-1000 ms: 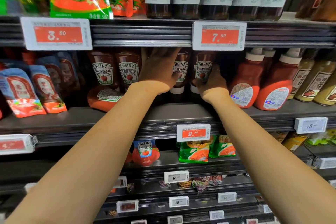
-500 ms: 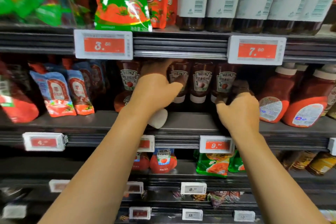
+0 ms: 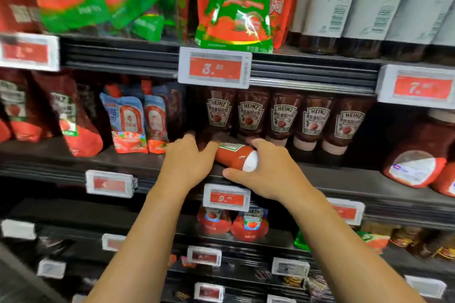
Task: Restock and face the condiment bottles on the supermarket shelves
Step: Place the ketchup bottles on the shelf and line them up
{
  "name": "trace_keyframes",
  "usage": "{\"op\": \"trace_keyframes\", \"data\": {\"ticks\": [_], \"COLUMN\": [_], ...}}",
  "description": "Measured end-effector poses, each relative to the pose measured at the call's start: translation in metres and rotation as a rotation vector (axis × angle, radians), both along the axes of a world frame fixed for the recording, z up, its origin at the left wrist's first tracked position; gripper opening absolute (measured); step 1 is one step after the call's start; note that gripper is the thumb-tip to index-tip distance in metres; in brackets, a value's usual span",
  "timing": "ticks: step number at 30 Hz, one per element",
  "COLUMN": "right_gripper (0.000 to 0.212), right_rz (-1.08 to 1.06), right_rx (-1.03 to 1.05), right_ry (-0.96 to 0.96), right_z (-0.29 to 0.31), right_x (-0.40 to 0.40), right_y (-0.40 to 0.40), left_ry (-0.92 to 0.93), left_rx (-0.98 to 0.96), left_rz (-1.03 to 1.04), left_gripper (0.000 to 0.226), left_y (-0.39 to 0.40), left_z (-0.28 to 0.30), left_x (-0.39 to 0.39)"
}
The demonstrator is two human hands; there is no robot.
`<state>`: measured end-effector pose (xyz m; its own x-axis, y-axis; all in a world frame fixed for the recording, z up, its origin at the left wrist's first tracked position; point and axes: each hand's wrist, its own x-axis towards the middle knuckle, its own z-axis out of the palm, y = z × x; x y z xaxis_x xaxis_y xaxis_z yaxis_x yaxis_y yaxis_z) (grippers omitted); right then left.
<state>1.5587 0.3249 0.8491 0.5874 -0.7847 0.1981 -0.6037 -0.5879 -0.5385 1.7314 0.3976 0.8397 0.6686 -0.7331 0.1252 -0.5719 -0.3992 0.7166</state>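
Both bare arms reach forward and up, the left hand (image 3: 188,163) palm down with fingers curled over the bottle (image 3: 235,158) from the left, the right hand (image 3: 267,174) cupping its capped end, thumb beneath, a ring on one finger.

Across the upper middle of the frame, a white price tag (image 3: 214,67) with a red panel reading 3 clips to the dark shelf edge (image 3: 118,59). A second tag (image 3: 416,86), reading 7, sits at the right edge, and a blurred one (image 3: 25,51) at the far left. Green-and-red tomato sauce pouches (image 3: 235,5) fill the top centre and top left. At middle left stand blue-and-red spouted pouches (image 3: 128,125) beside dark red pouches (image 3: 71,118). Lower centre, a tag (image 3: 227,198) reading 9 hangs above two small red pouches (image 3: 234,222). More blurred tags (image 3: 204,256) line the bottom shelves.
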Motion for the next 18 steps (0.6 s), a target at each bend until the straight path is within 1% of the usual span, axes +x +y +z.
{"op": "trace_keyframes", "data": {"ticks": [2,3,8,11,12,14,18], "right_gripper": [0.094,0.092,0.090,0.089,0.088,0.083,0.077], "right_rz": [-0.026,-0.031,-0.026,-0.038,-0.044,-0.060,-0.062], "right_rx": [-0.016,-0.010,0.066,0.050,0.034,0.011,0.063], "right_ry": [-0.020,-0.047,-0.193,-0.263,-0.282,-0.315,-0.371], "right_z": [-0.003,-0.005,-0.013,-0.011,-0.009,-0.008,-0.008], "right_x": [0.003,0.004,0.012,0.025,0.030,0.043,0.066], "right_y": [0.002,0.003,0.016,0.023,0.024,0.025,0.020], "left_ry": [0.089,0.117,0.211,0.267,0.254,0.169,0.032], "left_rx": [-0.021,-0.054,-0.319,-0.503,-0.546,-0.597,-0.623], "left_rz": [-0.027,-0.034,-0.030,-0.035,-0.055,-0.091,-0.148], "left_gripper": [0.045,0.040,0.032,0.032,0.036,0.046,0.057], "left_y": [0.000,0.001,0.009,0.014,0.016,0.017,0.013], "left_z": [0.001,0.001,0.001,0.011,0.014,0.023,0.039], "left_x": [0.004,0.005,0.006,0.007,0.009,0.013,0.019]}}
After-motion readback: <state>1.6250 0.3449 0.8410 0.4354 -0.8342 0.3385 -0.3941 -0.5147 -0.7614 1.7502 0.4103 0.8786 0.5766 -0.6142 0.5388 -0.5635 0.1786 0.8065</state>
